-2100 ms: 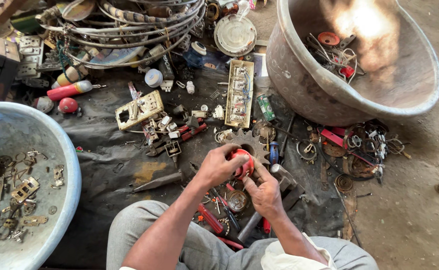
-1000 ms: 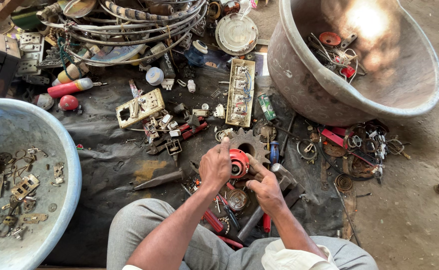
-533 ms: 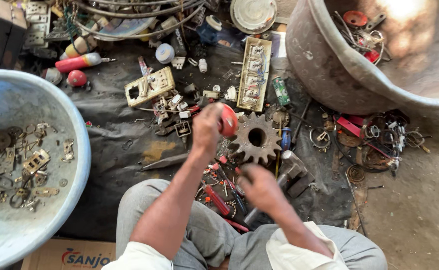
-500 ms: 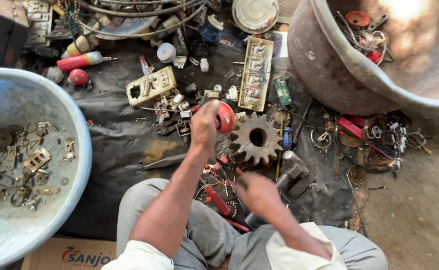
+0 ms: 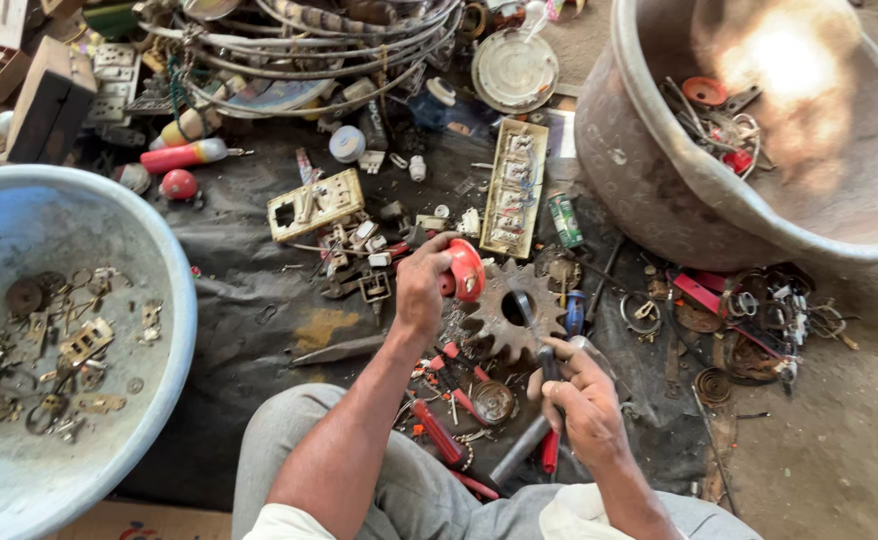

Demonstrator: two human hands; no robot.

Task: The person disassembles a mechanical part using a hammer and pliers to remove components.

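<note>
Fingers of our left hand point(image 5: 424, 285) curl tight around a round red part point(image 5: 464, 270), held just above a big rusty gear point(image 5: 512, 312) on the black sheet point(image 5: 249, 300). Our right hand point(image 5: 584, 400) is closed on a dark tool point(image 5: 534, 330) whose tip sits over the gear's hole. We see 2 big bowls. At the sheet's left edge, the blue bowl point(image 5: 159, 260) holds small brass bits and rusty rings. At the far right corner, the grey metal tub point(image 5: 649, 190) holds wires and red scraps. Switch plates, screws and coiled cables lie across the sheet, with dusty ground around it.
</note>
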